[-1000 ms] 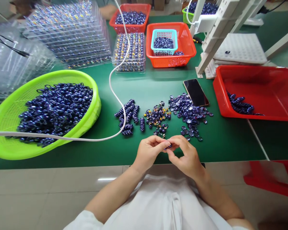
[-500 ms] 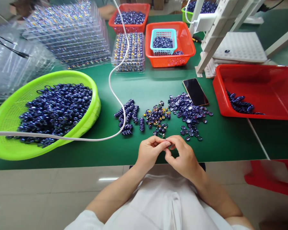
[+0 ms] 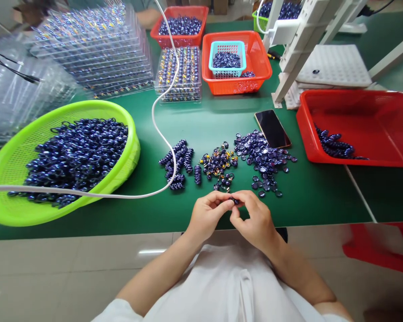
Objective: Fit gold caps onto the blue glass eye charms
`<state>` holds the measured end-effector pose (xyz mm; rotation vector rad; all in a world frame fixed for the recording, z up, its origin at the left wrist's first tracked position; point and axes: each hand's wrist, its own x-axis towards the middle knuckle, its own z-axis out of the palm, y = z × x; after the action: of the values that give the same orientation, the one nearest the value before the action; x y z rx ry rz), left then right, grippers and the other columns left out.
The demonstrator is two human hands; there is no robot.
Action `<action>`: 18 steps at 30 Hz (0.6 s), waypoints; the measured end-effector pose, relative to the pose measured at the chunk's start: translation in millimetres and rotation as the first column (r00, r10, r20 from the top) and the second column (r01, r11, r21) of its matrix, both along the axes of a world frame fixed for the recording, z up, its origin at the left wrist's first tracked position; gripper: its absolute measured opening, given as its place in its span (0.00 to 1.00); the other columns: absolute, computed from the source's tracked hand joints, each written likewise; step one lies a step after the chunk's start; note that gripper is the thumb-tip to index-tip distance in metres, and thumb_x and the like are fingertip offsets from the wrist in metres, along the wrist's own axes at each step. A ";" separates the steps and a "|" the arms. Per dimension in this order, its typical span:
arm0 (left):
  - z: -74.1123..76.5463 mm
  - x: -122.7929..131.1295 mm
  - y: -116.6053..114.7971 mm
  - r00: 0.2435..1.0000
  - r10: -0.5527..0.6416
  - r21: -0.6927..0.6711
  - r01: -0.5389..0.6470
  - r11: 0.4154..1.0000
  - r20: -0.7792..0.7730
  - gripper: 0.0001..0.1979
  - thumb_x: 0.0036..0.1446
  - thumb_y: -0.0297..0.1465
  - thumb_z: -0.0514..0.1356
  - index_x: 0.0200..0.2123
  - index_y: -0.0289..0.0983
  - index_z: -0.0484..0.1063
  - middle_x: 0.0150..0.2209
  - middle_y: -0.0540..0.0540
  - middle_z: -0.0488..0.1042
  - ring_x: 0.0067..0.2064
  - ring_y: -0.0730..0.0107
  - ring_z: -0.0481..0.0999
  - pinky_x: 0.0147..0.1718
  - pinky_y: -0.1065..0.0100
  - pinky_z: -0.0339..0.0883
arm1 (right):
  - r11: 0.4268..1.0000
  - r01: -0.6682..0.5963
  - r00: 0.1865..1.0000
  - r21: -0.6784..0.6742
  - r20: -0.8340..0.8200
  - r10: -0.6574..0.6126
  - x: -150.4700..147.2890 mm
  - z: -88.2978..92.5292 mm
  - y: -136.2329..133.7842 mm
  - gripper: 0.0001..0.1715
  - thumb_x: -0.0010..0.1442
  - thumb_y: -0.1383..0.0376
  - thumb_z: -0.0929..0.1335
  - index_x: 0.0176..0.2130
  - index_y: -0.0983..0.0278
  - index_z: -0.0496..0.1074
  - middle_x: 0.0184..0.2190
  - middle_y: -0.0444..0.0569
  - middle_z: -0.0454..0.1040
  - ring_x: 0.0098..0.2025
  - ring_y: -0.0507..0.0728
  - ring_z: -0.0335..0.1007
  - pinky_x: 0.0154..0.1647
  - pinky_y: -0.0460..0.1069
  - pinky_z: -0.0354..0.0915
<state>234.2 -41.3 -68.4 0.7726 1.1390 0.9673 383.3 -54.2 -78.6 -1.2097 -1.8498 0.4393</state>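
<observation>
Small glossy dark-blue piece [image 3: 235, 201], pinched by the fingers of the left hand [image 3: 204, 215] over the near side of the green table [image 3: 147, 219], likely needs light, steady pressure from the right hand [image 3: 255, 219], whose grip is unclear.

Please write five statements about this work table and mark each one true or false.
1. The left hand and the right hand meet at a small dark piece. True.
2. The phone lies inside the red tray. False: the phone lies on the green table.
3. The light blue basket stands inside an orange-red basket. True.
4. The large green basket holds yellow pieces. False: it holds dark blue pieces.
5. In this view, the white cable crosses the large green basket. True.
</observation>
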 end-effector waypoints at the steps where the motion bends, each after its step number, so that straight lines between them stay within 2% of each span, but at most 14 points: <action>1: 0.0 0.3 0.4 1.000 0.004 -0.016 -0.004 1.000 0.015 0.07 0.48 0.30 0.71 0.32 0.35 0.81 0.31 0.47 0.81 0.34 0.69 0.79 0.37 0.70 0.72 | 1.000 0.007 1.000 0.016 0.018 -0.007 -1.4 -1.3 -0.1 0.19 0.56 0.76 0.65 0.47 0.62 0.67 0.39 0.52 0.76 0.40 0.58 0.75 0.39 0.52 0.75; 8: 0.4 4.2 2.3 0.998 0.052 -0.088 -0.049 0.995 0.025 0.09 0.45 0.31 0.72 0.31 0.34 0.81 0.30 0.47 0.82 0.32 0.69 0.79 0.36 0.71 0.73 | 0.988 0.077 0.983 0.131 0.157 -0.097 -9.1 -9.8 -1.5 0.21 0.56 0.78 0.64 0.49 0.65 0.67 0.38 0.53 0.77 0.39 0.59 0.76 0.38 0.53 0.76; 14: -2.7 8.1 2.6 0.998 0.063 -0.083 -0.062 0.995 0.005 0.10 0.43 0.31 0.73 0.30 0.34 0.81 0.30 0.47 0.82 0.31 0.70 0.79 0.35 0.71 0.73 | 0.989 0.103 0.971 0.108 0.207 -0.124 -8.4 -12.7 -1.7 0.22 0.57 0.79 0.62 0.49 0.65 0.68 0.38 0.54 0.77 0.40 0.60 0.77 0.37 0.53 0.75; 18: -2.8 7.0 4.0 0.998 0.056 -0.097 -0.053 0.994 0.021 0.11 0.42 0.31 0.74 0.31 0.34 0.81 0.30 0.46 0.83 0.32 0.69 0.80 0.36 0.69 0.74 | 0.994 0.090 0.986 0.057 0.133 -0.097 -3.7 -12.8 0.3 0.23 0.58 0.79 0.62 0.50 0.64 0.69 0.39 0.53 0.76 0.40 0.59 0.76 0.39 0.52 0.75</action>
<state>241.2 -37.3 -71.3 0.6538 1.1821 0.9575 379.5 -53.9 -91.4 -1.3138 -1.8969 0.2626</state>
